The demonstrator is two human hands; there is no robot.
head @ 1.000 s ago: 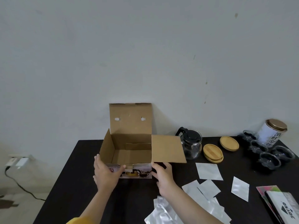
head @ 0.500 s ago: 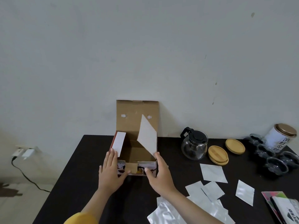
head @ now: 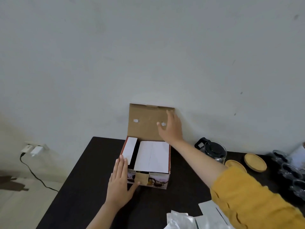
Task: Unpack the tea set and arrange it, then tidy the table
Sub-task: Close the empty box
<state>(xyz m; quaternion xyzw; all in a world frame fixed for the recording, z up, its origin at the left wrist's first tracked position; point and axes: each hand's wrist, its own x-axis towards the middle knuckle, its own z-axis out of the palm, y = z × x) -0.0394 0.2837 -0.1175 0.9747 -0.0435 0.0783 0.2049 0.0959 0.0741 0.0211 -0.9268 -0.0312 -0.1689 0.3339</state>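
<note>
1. while the cardboard box (head: 149, 166) sits on the black desk (head: 85, 171) close to the wall, its tall back lid (head: 145, 123) stands upright.
2. right hand (head: 170, 128) reaches up to the lid's right part, fingers spread and relaxed against the cardboard, gripping nothing that i can see.
3. left hand (head: 119, 182) lies flat with straight fingers against the box's left front corner, thumb across the printed front face.
4. right side flap (head: 152, 157) is folded down flat over the opening, white side up; left side flap (head: 130, 150) is only partly down, tilted beside the left hand's fingertips.
5. glass teapot (head: 212, 152) with a black lid stands on the desk to the right of the box, apart from it.
6. two round wooden coasters (head: 255, 161) lie further right, then dark glass cups (head: 288, 169) at the frame's edge.
7. silvery foil packets (head: 181, 219) lie at the near edge of the desk, under the yellow sleeve (head: 252, 200).
</note>
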